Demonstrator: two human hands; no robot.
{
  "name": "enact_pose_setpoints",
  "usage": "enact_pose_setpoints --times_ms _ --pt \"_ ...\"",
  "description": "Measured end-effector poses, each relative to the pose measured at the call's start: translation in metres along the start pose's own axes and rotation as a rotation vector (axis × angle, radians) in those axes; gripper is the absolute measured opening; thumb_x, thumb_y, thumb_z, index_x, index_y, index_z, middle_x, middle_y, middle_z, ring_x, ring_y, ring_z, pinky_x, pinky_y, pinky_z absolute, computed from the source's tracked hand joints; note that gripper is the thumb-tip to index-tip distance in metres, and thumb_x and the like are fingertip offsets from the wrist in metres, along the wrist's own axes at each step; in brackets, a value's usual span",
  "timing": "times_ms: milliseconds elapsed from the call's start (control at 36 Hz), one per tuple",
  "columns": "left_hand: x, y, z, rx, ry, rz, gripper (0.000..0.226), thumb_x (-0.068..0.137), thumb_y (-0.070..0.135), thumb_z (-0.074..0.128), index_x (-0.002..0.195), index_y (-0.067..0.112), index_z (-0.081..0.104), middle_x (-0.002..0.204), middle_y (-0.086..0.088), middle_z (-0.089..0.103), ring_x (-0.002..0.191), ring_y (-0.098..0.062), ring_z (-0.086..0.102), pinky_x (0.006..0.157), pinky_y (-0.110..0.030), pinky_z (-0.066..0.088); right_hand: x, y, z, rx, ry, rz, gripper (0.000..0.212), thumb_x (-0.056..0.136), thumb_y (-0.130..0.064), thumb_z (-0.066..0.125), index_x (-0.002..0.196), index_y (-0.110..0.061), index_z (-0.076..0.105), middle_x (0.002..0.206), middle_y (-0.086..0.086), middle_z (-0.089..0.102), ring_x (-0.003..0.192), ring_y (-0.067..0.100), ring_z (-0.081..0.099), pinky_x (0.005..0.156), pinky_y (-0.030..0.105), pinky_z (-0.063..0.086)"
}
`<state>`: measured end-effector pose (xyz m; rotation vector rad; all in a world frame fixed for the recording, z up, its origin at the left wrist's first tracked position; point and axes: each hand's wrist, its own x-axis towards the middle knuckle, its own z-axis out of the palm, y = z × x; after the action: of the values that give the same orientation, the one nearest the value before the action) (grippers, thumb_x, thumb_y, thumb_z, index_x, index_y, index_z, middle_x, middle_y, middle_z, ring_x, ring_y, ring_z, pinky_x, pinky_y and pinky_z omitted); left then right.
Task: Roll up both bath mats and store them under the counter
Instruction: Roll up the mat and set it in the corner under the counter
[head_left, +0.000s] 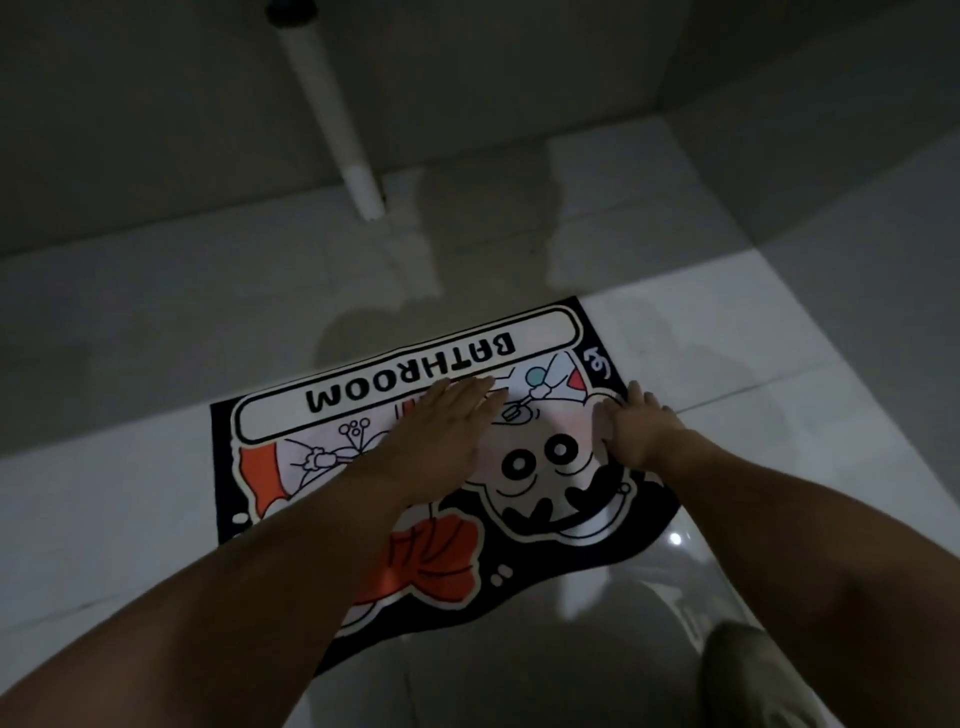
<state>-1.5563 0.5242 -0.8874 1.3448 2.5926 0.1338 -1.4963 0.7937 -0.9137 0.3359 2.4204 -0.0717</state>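
The bath mat (363, 467) reads "BATHROOM", upside down from the wearer's view.

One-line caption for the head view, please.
Both hands, left hand and right hand, press flat on an unrolled BATHROOM bath mat on the tiled floor.

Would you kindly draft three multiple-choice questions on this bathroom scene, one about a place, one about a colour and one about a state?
1. Where does the left hand rest?
A. on the bath mat
B. on the white pipe
C. on the bare floor

2. What colour is the bow printed on the mat?
A. blue
B. orange-red
C. green

3. What state is the mat in?
A. fully rolled
B. hung up
C. lying flat, unrolled

Answers: 1 A, the palm lies flat just below the BATHROOM lettering. 2 B, the bow shows orange-red. 3 C, the whole print lies spread on the tiles; the right hand touches its edge.
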Motion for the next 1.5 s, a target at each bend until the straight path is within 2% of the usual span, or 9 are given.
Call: enact_pose_setpoints --times_ms 250,417,583,639,722,944,1278,1389,1500 --pt "0.005 -0.007 -0.005 0.005 0.005 -0.059 0.067 0.092 0.008 0.038 0.148 0.013 0.001 0.158 -0.01 0.002 0.144 -0.021 0.0 0.114 -0.034 -0.011 0.009 0.0 -0.006 0.104 -0.023 -0.01 0.037 0.084 -0.013 0.045 0.12 -0.004 0.045 0.121 0.028 0.048 0.109 0.04 0.048 0.096 0.046 0.043" --pt "0.007 -0.004 -0.013 0.002 0.052 -0.052 0.071 0.089 0.005 0.041 0.148 0.013 0.003 0.157 -0.01 0.005 0.143 -0.021 0.002 0.111 -0.03 -0.014 0.009 -0.01 -0.007 0.255 0.227 -0.046 0.043 0.085 0.004 0.045 0.128 0.004 0.039 0.123 0.025 0.043 0.101 0.042 0.052 0.085 0.043 0.046" --pt "0.011 -0.003 -0.024 0.033 0.1 -0.029 0.067 0.085 0.005 0.041 0.147 0.01 0.014 0.153 -0.012 0.019 0.14 -0.024 0.013 0.115 -0.035 -0.004 0.02 -0.022 -0.009 0.756 0.29 0.097 0.078 0.075 -0.008 0.068 0.137 0.006 0.023 0.12 0.027 0.054 0.109 0.037 0.055 0.087 0.037 0.045" --pt "0.013 -0.003 -0.029 0.05 0.137 0.004 0.063 0.082 0.004 0.042 0.143 0.008 0.024 0.147 -0.013 0.03 0.135 -0.026 0.023 0.114 -0.037 0.009 0.018 -0.027 -0.014 0.703 0.211 0.108 0.051 0.068 -0.013 0.072 0.112 0.002 0.051 0.108 0.02 0.063 0.096 0.03 0.061 0.077 0.031 0.049" --pt "0.018 -0.002 -0.04 0.073 0.193 0.013 0.061 0.078 0.005 0.046 0.138 0.006 0.035 0.139 -0.013 0.041 0.128 -0.027 0.035 0.108 -0.036 0.022 0.01 -0.034 -0.026 0.5 0.18 0.017 0.021 0.075 -0.016 0.064 0.092 -0.004 0.06 0.098 0.017 0.066 0.086 0.028 0.062 0.07 0.027 0.048" --pt "0.027 -0.004 -0.069 0.051 0.207 -0.103 0.067 0.086 0.022 0.055 0.144 0.008 0.025 0.149 -0.013 0.029 0.137 -0.026 0.022 0.113 -0.034 0.008 -0.017 -0.048 -0.078 0.099 0.293 -0.255 0.03 0.085 -0.009 0.045 0.114 -0.003 0.049 0.105 0.018 0.054 0.089 0.032 0.056 0.066 0.031 0.04" --pt "0.013 -0.013 -0.113 -0.013 0.205 -0.19 0.076 0.079 0.036 0.063 0.141 0.01 0.029 0.14 -0.011 0.042 0.128 -0.026 0.036 0.107 -0.036 0.023 -0.085 -0.08 -0.179 -0.305 0.488 -0.745 0.043 0.083 -0.022 0.057 0.124 -0.017 0.045 0.103 0.007 0.052 0.09 0.028 0.057 0.063 0.029 0.038" --pt "0.006 -0.01 -0.146 -0.1 0.279 -0.241 0.029 0.081 0.012 0.053 0.11 0.016 0.051 0.103 -0.006 0.059 0.095 -0.026 0.056 0.071 -0.035 0.044 -0.099 -0.079 -0.2 -0.344 0.533 -0.787 0.048 0.085 -0.026 0.049 0.132 -0.016 0.04 0.109 0.01 0.05 0.089 0.032 0.057 0.064 0.033 0.042" --pt "-0.007 -0.005 -0.18 -0.01 0.3 -0.276 0.016 0.079 0.01 0.05 0.089 0.021 0.044 0.08 0.003 0.047 0.076 -0.021 0.053 0.056 -0.031 0.033 -0.115 -0.082 -0.223 -0.237 0.501 -0.739 0.059 0.085 -0.022 0.049 0.138 -0.036 0.026 0.124 0.01 0.045 0.096 0.033 0.056 0.075 0.037 0.046"
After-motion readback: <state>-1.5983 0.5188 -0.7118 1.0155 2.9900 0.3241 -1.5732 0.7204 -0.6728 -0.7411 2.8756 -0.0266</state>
